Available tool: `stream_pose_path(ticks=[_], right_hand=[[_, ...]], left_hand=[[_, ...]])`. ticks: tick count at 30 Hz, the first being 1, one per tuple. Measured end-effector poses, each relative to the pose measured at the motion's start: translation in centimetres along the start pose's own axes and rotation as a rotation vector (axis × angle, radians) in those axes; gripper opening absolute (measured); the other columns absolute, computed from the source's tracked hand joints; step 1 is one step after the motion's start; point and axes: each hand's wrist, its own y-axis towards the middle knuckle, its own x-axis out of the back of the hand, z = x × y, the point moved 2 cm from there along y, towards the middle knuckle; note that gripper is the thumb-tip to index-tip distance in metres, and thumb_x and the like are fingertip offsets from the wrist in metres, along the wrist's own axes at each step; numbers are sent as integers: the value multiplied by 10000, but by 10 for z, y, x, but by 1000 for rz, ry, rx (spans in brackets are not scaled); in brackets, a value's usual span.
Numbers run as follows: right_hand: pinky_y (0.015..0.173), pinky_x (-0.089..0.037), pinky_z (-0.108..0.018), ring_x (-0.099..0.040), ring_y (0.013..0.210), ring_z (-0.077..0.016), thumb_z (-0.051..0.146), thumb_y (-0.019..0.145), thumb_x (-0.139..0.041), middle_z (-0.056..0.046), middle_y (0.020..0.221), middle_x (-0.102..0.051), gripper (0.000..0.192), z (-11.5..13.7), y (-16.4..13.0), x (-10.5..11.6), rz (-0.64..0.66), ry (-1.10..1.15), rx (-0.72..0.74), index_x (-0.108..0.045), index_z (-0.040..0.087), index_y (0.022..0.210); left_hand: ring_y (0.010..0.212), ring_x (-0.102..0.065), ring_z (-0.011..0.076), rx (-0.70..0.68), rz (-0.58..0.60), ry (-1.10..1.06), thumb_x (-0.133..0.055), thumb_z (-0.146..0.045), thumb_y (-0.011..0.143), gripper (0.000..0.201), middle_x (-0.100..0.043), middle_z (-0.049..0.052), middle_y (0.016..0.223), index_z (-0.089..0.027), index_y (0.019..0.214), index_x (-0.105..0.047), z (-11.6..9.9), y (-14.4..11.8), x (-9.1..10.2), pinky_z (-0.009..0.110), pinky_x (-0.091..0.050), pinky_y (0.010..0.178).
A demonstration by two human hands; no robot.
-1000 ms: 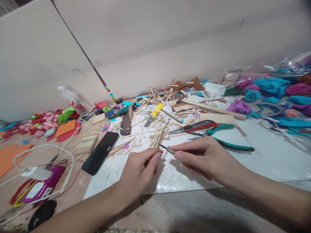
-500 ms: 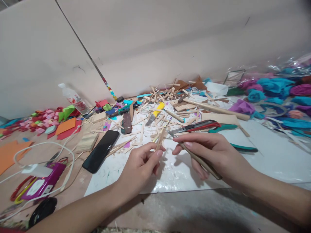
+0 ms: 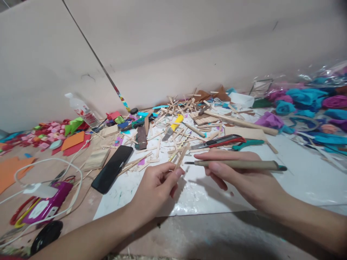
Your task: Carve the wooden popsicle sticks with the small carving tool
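Between the thumb and fingers of my left hand (image 3: 159, 180) is a flat wooden craft stick (image 3: 182, 156), tilted up and away from me. My right hand (image 3: 238, 177) grips a wood carving chisel (image 3: 238, 165) by its pale wooden handle. The chisel lies nearly level, and its thin dark blade points left, close to the stick; whether they touch I cannot tell. Just beyond the right hand are a red and black utility knife (image 3: 219, 142) and green-handled pliers (image 3: 248, 143), partly hidden by the hand and chisel.
White sheet (image 3: 130, 193) under the hands; wood scraps and sticks (image 3: 187, 104) heaped behind. A yellow-handled knife (image 3: 176, 124) and a hammer (image 3: 241, 122) lie there. Left: a black phone (image 3: 112, 169), a purple power strip (image 3: 48, 202) with white cable, a plastic bottle (image 3: 82, 110). Right: crepe paper (image 3: 306, 99).
The chisel has swung from a slant, with its handle down toward me, to nearly level, its blade lower. My right hand has turned with it. The left hand and stick have hardly moved.
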Motion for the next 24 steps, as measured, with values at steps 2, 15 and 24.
stream_pose_path(ticks=[2, 15, 24], right_hand=[[505, -481, -263, -609, 495, -146, 568, 961, -807, -6, 556, -697, 383, 2, 1, -2, -13, -3, -33, -895, 214, 1075], [442, -530, -243, -677, 485, -164, 408, 904, -819, -17, 594, -748, 171, 13, 8, -8, -45, -144, 33, -898, 257, 881], [692, -597, -269, -772, 744, -179, 311, 1006, -777, -22, 862, -856, 122, 15, 1, -4, 61, -263, 244, -886, 261, 982]], left_hand=[[532, -457, 99, -5, -3, 24, -621, -552, 1071, 439, -563, -32, 595, -146, 942, -731, 0, -1, 0, 223, -314, 521], [601, -469, 114, -103, 22, 159, -551, -464, 1121, 460, -525, -33, 632, -181, 768, -636, -6, -6, -4, 258, -340, 600], [603, -458, 113, -180, 27, 178, -503, -412, 1147, 471, -492, -37, 647, -189, 739, -580, -11, -13, -3, 271, -328, 616]])
